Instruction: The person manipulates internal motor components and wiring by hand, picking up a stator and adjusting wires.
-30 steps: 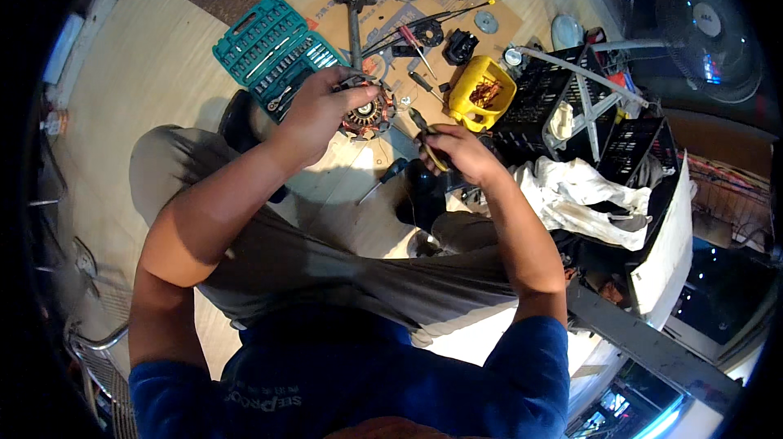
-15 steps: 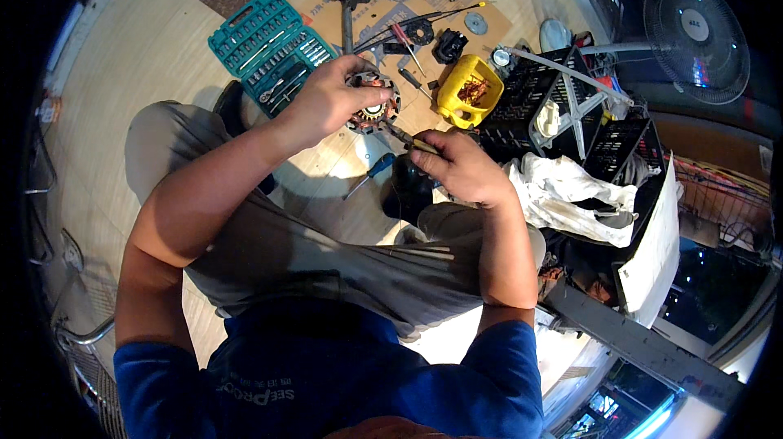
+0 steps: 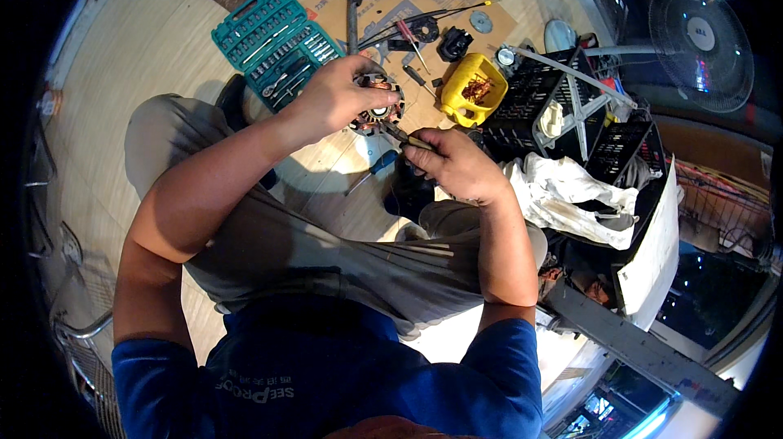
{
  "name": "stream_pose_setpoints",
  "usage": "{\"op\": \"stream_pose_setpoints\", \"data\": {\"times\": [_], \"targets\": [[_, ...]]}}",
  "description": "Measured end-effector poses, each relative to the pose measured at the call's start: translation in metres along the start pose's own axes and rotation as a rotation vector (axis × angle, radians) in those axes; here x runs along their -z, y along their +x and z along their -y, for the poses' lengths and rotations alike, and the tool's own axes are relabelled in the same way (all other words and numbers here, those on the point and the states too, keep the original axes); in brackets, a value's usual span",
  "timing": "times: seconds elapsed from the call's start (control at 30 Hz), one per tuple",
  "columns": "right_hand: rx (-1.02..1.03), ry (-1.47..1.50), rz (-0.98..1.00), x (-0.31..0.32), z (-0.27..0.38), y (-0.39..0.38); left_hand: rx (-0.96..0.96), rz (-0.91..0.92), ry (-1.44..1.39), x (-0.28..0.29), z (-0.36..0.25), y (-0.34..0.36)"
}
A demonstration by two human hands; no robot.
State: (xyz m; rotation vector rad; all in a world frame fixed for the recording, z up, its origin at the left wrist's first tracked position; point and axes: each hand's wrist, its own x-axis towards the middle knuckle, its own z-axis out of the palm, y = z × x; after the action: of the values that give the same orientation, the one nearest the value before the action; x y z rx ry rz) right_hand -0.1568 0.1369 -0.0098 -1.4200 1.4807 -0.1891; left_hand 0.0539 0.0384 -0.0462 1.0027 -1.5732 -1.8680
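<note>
My left hand (image 3: 338,98) is wrapped over the top and side of a round motor stator (image 3: 378,115) with dark metal teeth and copper windings, held up above the floor. In my right hand (image 3: 458,165) is a pair of pliers (image 3: 397,134) with yellowish handles. Its dark jaws point up and left and meet the lower right rim of the stator; whether they grip a wire there is too small to tell. Below the stator, a blue-handled screwdriver (image 3: 382,163) lies on the floor beside my dark shoe (image 3: 409,194).
A green socket set case (image 3: 259,35) lies at the left. On the cardboard (image 3: 510,27) are a hammer (image 3: 351,23), screwdrivers and dark round parts. A yellow cut-open container (image 3: 463,113) holds copper scraps. Black crates (image 3: 522,117), white cloth (image 3: 563,194) and a fan (image 3: 700,35) stand to the right.
The whole view has shifted slightly. Both hands stay close to where they were, with the pliers still at the stator's rim and tilted a little differently.
</note>
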Motion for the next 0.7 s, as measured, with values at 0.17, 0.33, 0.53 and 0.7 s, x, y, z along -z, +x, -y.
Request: {"op": "stream_pose_setpoints", "data": {"times": [0.17,0.33,0.53,0.7], "targets": [[-0.008,-0.007,0.013,0.000,0.002,-0.001,0.007,-0.002,0.039,0.000,-0.002,0.001],[-0.006,-0.064,0.032,0.001,0.008,-0.001,0.010,0.004,0.120,0.001,0.005,0.003],[0.020,-0.199,0.026,0.006,0.020,-0.005,-0.031,0.005,0.179,0.001,0.007,0.004],[0.044,-0.214,0.033,0.006,0.022,-0.006,0.047,0.039,0.053,0.000,0.003,0.003]]}}
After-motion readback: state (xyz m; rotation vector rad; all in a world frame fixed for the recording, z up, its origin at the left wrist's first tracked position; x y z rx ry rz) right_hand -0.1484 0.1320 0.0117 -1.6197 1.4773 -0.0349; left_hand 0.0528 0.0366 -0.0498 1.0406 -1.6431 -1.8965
